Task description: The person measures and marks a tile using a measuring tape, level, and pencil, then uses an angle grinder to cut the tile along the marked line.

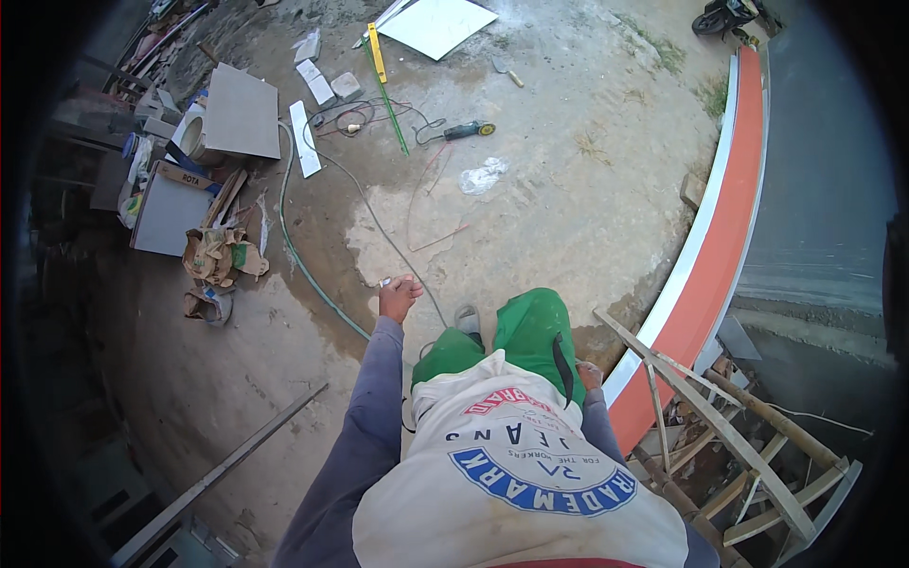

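My left hand [400,297] is held out in front of my left thigh, above the concrete floor. Its fingers are curled in, and a small whitish bit shows at the fingertips, too small to name. Beside my right thigh hangs my right hand [590,375], partly covered by my green trousers [532,327] and sleeve, so its fingers cannot be made out. A thin cable [379,222] runs across the floor close by my left hand. Farther ahead lie an angle grinder [462,131] and a crumpled clear plastic sheet [484,176].
A green hose [303,257] curves along the left. Tiles [241,109], cardboard and crumpled paper bags [216,256] are piled beyond it. A yellow level [377,55], trowel [508,72] and white tile [436,24] lie far ahead. An orange-and-white strip [724,227] and wooden ladder [729,426] stand right.
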Action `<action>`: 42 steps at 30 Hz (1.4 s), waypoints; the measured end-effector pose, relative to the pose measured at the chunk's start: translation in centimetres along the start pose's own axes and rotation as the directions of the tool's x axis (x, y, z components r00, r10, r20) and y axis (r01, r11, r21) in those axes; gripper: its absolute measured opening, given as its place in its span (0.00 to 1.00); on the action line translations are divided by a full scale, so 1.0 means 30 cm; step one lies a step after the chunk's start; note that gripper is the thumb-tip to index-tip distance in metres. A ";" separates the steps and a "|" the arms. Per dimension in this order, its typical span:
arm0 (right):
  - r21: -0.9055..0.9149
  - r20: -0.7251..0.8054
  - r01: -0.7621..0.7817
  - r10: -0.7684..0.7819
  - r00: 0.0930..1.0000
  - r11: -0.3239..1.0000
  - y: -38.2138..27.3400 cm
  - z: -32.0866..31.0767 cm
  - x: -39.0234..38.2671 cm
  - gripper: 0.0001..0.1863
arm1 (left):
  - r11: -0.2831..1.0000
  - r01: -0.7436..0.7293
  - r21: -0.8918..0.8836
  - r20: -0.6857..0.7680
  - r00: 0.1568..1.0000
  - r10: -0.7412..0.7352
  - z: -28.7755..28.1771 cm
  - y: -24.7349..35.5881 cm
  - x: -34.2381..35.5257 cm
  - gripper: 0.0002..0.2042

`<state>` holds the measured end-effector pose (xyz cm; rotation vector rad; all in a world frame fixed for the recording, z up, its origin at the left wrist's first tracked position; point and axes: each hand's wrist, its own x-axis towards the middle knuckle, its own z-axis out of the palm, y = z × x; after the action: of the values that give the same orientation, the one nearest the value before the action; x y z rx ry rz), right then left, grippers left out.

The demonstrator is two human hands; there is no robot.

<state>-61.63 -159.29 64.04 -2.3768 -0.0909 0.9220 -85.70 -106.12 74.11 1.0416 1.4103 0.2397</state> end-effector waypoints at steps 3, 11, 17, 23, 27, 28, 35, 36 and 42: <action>0.048 -0.139 0.075 -0.067 0.988 0.996 0.359 -0.496 0.495 0.17 | 0.960 0.182 -0.211 0.271 0.955 -0.121 0.562 -0.078 0.228 0.18; -0.226 0.342 -0.269 0.335 0.878 0.936 -0.309 -0.360 1.111 0.14 | 0.070 -0.313 0.947 0.320 0.914 -0.250 0.397 -0.283 0.224 0.11; 0.534 0.380 -0.421 0.237 0.894 0.734 -0.995 -0.886 2.041 0.08 | 0.675 -0.046 0.736 0.164 0.980 -0.113 0.885 0.151 0.500 0.12; 0.157 -0.052 -0.023 0.032 0.998 0.987 -1.812 -1.337 2.547 0.18 | 0.773 -0.094 0.627 0.148 0.989 0.000 1.338 0.797 0.852 0.18; 0.218 0.011 -0.008 0.005 1.000 0.976 -2.077 -1.237 2.700 0.20 | 0.936 0.351 0.032 -0.009 0.936 -0.351 1.247 0.882 1.121 0.18; 0.209 0.075 -0.029 0.013 0.997 0.978 -2.122 -1.153 2.714 0.21 | 0.930 0.366 -0.030 -0.071 0.927 -0.368 1.165 0.878 1.193 0.18; -0.450 0.313 0.274 -0.137 0.940 0.850 -1.579 -1.217 2.876 0.16 | 0.966 0.243 -0.094 0.000 0.970 -0.244 1.701 1.468 1.861 0.16; -0.585 0.368 0.327 -0.116 0.922 0.742 -1.620 -1.087 2.894 0.16 | 0.966 0.241 -0.090 -0.057 0.967 -0.247 1.649 1.532 1.880 0.16; -0.338 0.422 0.079 0.076 0.903 0.938 -2.345 -0.972 3.137 0.23 | 0.914 0.286 -0.288 -0.130 0.934 -0.334 1.658 1.470 2.054 0.18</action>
<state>38.20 -90.82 63.29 -2.4343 -0.4634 1.5281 -9.76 -60.74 54.27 0.5745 1.6312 0.2823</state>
